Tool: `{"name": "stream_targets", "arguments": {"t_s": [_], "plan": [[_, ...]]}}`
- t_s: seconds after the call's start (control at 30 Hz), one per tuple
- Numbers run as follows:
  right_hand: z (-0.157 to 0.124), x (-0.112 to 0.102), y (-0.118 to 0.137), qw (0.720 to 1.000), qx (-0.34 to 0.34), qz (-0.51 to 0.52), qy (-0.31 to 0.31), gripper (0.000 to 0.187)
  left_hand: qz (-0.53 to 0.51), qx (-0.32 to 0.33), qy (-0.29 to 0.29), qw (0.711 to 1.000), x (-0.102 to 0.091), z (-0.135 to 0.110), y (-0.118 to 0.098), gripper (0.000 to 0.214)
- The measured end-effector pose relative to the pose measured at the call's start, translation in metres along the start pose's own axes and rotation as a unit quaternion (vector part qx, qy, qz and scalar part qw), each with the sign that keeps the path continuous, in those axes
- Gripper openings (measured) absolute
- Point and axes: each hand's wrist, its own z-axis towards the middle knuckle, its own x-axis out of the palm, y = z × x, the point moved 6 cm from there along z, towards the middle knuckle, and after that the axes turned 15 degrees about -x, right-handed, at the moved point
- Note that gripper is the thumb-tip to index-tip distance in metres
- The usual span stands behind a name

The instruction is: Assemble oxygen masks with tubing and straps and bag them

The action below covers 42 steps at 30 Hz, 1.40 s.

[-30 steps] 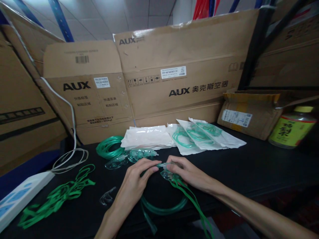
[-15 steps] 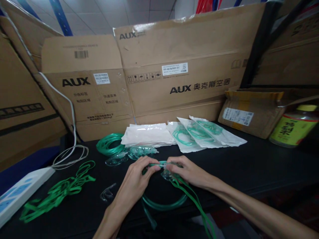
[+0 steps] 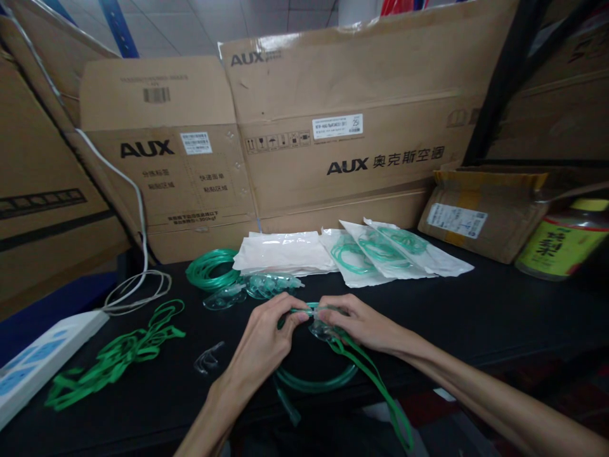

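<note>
My left hand (image 3: pixel 264 343) and my right hand (image 3: pixel 359 325) meet at the middle of the black table (image 3: pixel 499 311). Both pinch a clear plastic mask piece with a green tube connector (image 3: pixel 311 314) between their fingertips. A green strap (image 3: pixel 375 387) hangs from under my right hand toward the table's front edge. A loop of green tubing (image 3: pixel 316 381) lies below my hands. Just beyond my hands lie more clear mask parts (image 3: pixel 252 289) and a coil of green tubing (image 3: pixel 212 270).
Sealed white bags with green tubing (image 3: pixel 385 257) and a flat white bag stack (image 3: pixel 285 254) lie at the back. A heap of green straps (image 3: pixel 114 355), a small clear piece (image 3: pixel 208 360) and a white power strip (image 3: pixel 38 365) are left. Cardboard boxes (image 3: pixel 333 127) wall the back; a yellow-lidded jar (image 3: pixel 564 238) stands right.
My hands have stayed together on the mask piece with only small finger shifts. The view has tilted slightly, so everything sits a little higher in the picture.
</note>
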Motion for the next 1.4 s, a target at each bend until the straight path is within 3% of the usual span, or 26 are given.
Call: {"name": "stream_targets", "arguments": {"t_s": [0.17,0.47,0.83,1.1,1.33,1.4], "plan": [[-0.001,0.001,-0.002,1.0,-0.004,0.003,0.006,0.038,0.038,0.026,-0.005,0.999,0.001,0.001,-0.004,0.016],[0.0,0.004,0.004,0.999,-0.035,-0.019,0.015,0.036,0.09,0.02,0.045,0.995,0.006,0.002,-0.003,0.025],[0.003,0.001,0.003,0.998,0.041,0.037,0.006,0.043,0.132,0.07,-0.023,0.988,0.007,-0.003,-0.005,0.022],[0.001,-0.003,0.018,0.988,0.062,0.139,-0.022,0.053,0.128,0.008,-0.044,0.991,-0.009,-0.006,0.001,0.019],[-0.028,0.001,0.024,0.969,0.118,0.217,-0.025,0.05,0.119,-0.035,-0.077,0.989,-0.018,-0.011,0.01,0.02],[-0.033,0.005,0.023,0.97,0.142,0.198,-0.022,0.05,0.114,-0.045,-0.083,0.989,-0.019,-0.011,0.011,0.02]]}}
